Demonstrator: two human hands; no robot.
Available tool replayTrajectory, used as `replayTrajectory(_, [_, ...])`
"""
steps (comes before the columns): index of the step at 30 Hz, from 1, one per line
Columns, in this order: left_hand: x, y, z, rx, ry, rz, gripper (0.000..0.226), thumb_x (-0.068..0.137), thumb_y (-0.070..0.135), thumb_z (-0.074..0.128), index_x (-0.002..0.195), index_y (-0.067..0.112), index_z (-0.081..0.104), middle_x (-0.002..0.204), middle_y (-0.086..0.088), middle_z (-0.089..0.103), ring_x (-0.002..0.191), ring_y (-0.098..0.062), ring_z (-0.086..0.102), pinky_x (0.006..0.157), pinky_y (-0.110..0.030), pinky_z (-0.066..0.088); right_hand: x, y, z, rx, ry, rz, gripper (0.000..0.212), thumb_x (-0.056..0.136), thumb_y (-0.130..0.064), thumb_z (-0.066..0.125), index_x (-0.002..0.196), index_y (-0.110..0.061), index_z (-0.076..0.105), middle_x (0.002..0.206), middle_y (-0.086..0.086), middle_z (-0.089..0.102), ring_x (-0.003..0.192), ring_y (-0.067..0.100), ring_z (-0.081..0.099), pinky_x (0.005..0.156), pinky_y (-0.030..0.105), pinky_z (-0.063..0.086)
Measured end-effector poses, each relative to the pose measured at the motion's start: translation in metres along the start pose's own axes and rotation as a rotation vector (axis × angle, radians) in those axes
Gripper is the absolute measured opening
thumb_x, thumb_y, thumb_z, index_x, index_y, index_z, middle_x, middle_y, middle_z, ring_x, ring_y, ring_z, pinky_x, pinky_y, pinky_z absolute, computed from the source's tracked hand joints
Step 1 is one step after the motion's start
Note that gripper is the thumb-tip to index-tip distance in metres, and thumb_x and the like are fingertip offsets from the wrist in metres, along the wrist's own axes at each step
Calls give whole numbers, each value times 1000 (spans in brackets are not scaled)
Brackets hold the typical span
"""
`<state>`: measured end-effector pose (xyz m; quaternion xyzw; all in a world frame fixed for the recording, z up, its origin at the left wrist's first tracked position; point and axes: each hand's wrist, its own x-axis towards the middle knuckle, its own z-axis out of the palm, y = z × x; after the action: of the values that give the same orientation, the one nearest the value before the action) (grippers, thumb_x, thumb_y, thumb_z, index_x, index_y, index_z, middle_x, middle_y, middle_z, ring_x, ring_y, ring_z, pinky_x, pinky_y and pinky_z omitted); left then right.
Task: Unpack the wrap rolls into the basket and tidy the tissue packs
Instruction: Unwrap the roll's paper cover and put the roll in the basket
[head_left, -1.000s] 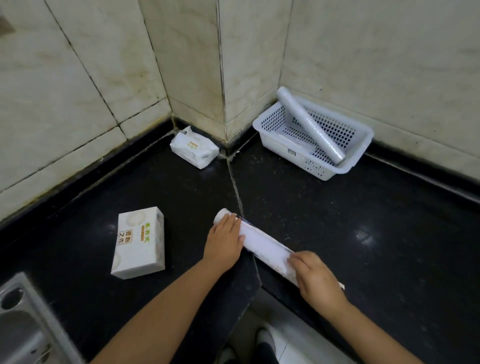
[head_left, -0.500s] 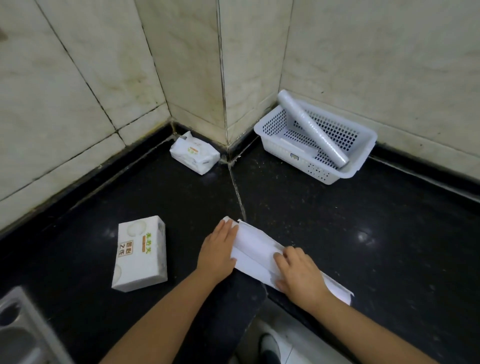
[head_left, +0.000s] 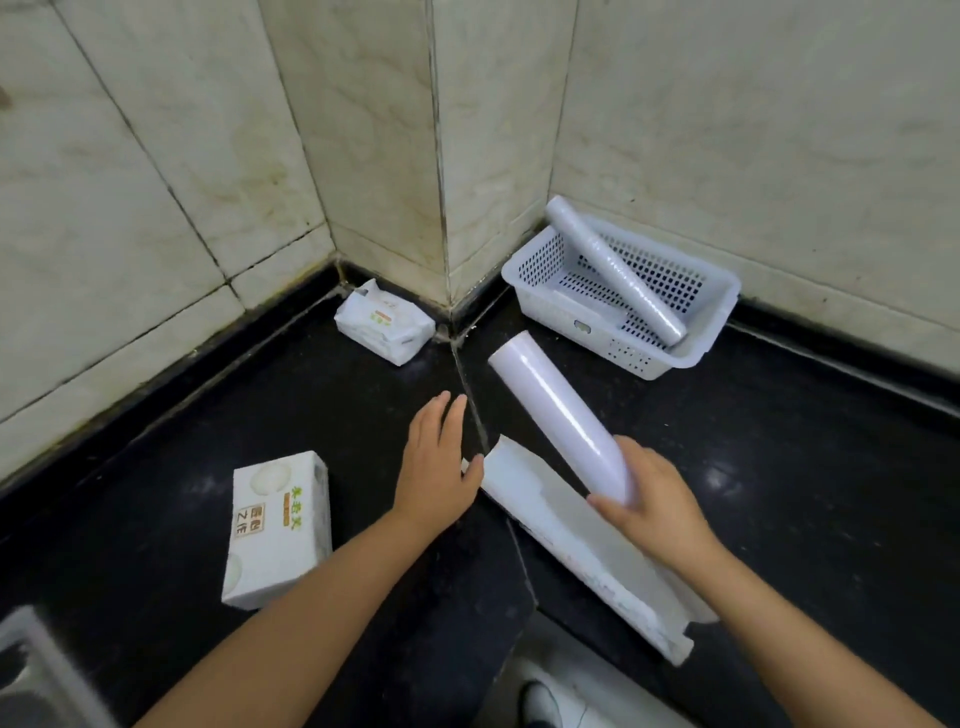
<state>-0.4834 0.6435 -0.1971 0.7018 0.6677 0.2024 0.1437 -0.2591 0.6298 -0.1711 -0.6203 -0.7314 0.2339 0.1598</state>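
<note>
My right hand (head_left: 652, 493) grips the near end of a white wrap roll (head_left: 550, 400), lifted off the counter and pointing toward the white perforated basket (head_left: 719, 312) in the corner. Another wrap roll (head_left: 613, 270) leans across that basket. The opened long white box (head_left: 582, 540) lies on the black counter below the lifted roll. My left hand (head_left: 436, 462) rests flat beside the box's far end, fingers apart, holding nothing. A boxy tissue pack (head_left: 280, 525) lies left of my left arm. A soft tissue pack (head_left: 384, 325) sits in the wall corner.
Tiled walls and a jutting pillar close off the back of the black counter (head_left: 779, 467). A steel sink corner (head_left: 31, 680) shows at bottom left. The counter has a notch at the front, with my shoe (head_left: 540, 704) on the floor below.
My right hand has drawn the wrap roll out of the opened box and raised it toward the basket. My left hand has slid off the box's end onto the counter.
</note>
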Motion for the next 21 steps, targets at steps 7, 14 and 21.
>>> replayTrajectory(7, [87, 40, -1, 107, -6, 114, 47, 92, 18, 51, 137, 7, 43, 144, -11, 42, 136, -22, 34, 112, -30, 29, 91, -8, -93, -24, 202, -8, 53, 79, -18, 67, 125, -5, 45, 120, 17, 57, 108, 32, 52, 83, 35, 42])
replayTrajectory(14, [191, 76, 24, 353, -169, 54, 28, 98, 19, 33, 114, 10, 55, 125, -7, 54, 117, -21, 47, 101, -29, 35, 231, 4, -104, -100, 137, -4, 62, 82, -23, 64, 133, -5, 34, 128, 21, 41, 111, 34, 46, 92, 39, 41])
replayTrajectory(21, [243, 85, 55, 479, -335, 36, 55, 97, 15, 33, 147, 3, 14, 158, -14, 9, 147, -26, 5, 120, -37, 7, 309, 54, -61, -180, 6, 84, 57, 83, -27, 62, 128, -2, 36, 125, 23, 41, 112, 35, 42, 92, 39, 41])
